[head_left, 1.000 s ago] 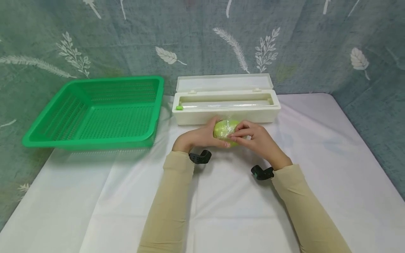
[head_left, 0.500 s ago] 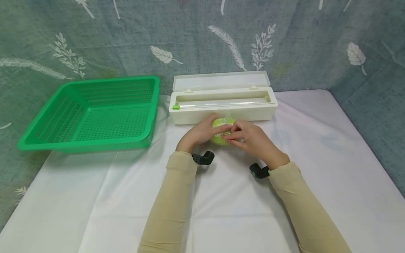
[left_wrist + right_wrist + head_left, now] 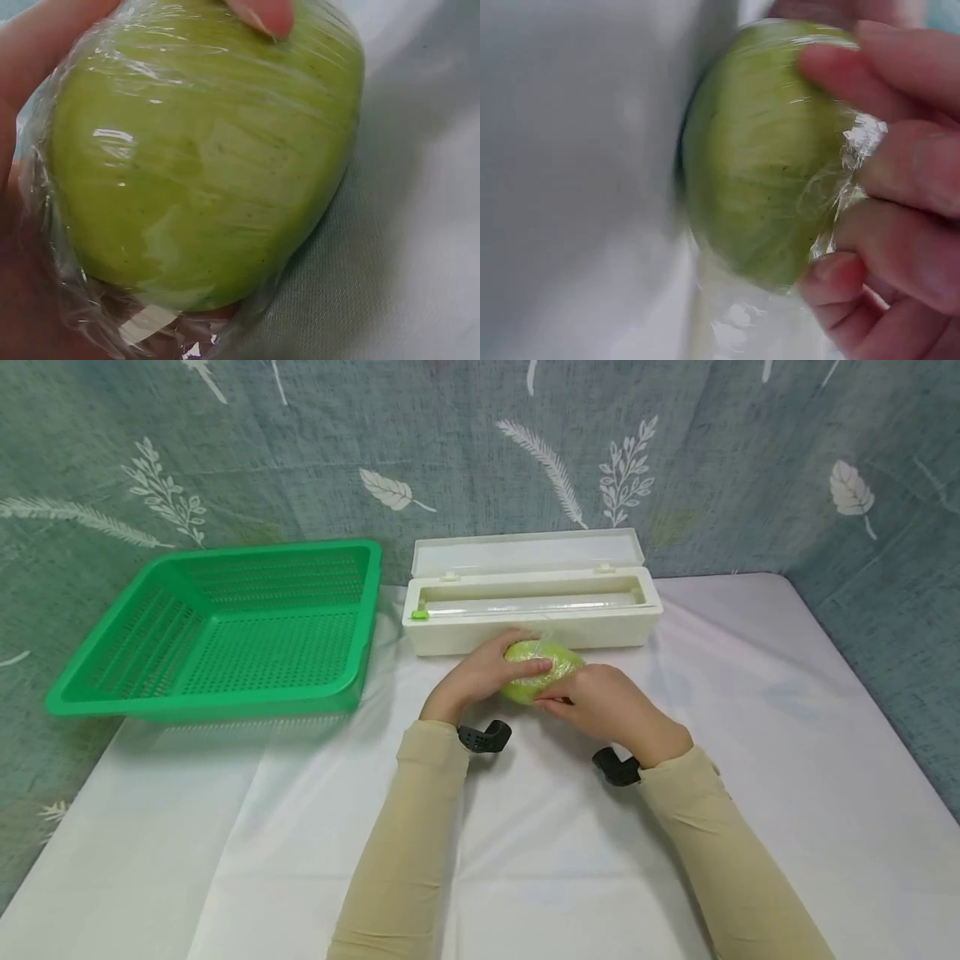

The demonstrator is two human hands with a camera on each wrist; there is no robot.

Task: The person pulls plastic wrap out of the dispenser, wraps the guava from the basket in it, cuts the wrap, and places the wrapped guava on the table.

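Observation:
A smooth, speckled yellow-green fruit (image 3: 564,663) is wrapped in clear cling film and lies on its side close against the white cloth. My left hand (image 3: 483,675) grips it from the left, thumb across the near side and fingers behind. In the left wrist view the film hugs the fruit (image 3: 202,157) tightly, while loose film (image 3: 97,315) bunches at its lower end by the palm. My right hand (image 3: 611,703) curls at the right end. Its fingers pinch crumpled cling film (image 3: 849,154) there, as the right wrist view shows.
Just behind the hands stands a white cling film dispenser (image 3: 600,632), its lid (image 3: 525,554) raised, a film roll inside and a green slider (image 3: 419,614) at the left. A green slotted basket (image 3: 225,702) sits at the left. Patterned fabric (image 3: 465,435) hangs behind the table.
The left thumb has moved up onto the near side of the fruit. The right hand has turned over the fruit's right end, its fingers now more curled. The head view has shifted slightly.

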